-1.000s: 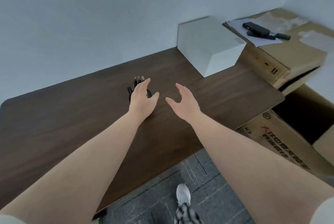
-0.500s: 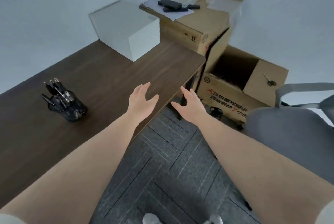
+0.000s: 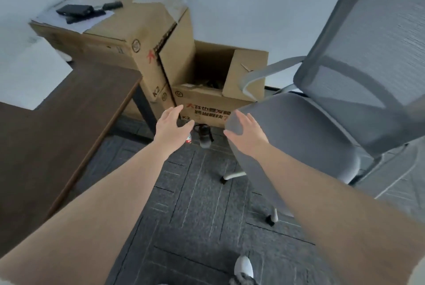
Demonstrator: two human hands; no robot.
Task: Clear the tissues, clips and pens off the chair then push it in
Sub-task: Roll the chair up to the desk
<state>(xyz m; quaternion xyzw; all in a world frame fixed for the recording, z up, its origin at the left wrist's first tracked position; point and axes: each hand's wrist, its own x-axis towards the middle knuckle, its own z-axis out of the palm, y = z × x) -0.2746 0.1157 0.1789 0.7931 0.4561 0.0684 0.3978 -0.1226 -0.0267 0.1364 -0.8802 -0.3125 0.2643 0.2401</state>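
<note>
- Reaching forward with both arms bare, left hand (image 3: 171, 127) spread wide and holding nothing, above the carpet (image 3: 195, 195) between desk and chair.
- Right hand (image 3: 247, 134) likewise spread and holding nothing, fingers over the front left corner of the chair (image 3: 305, 133) seat; touching or just above, cannot tell.
- Grey seat bare of tissues, clips and pens, mesh back at the right, standing well apart from the desk.
- Dark wooden desk (image 3: 57, 121) at the left, only its right end in view.
- Small bottles (image 3: 204, 135) on the floor beyond the hands.
- Open cardboard box (image 3: 207, 103) behind those, taller box (image 3: 128, 31) beside it carrying paper and black devices (image 3: 76, 10).
</note>
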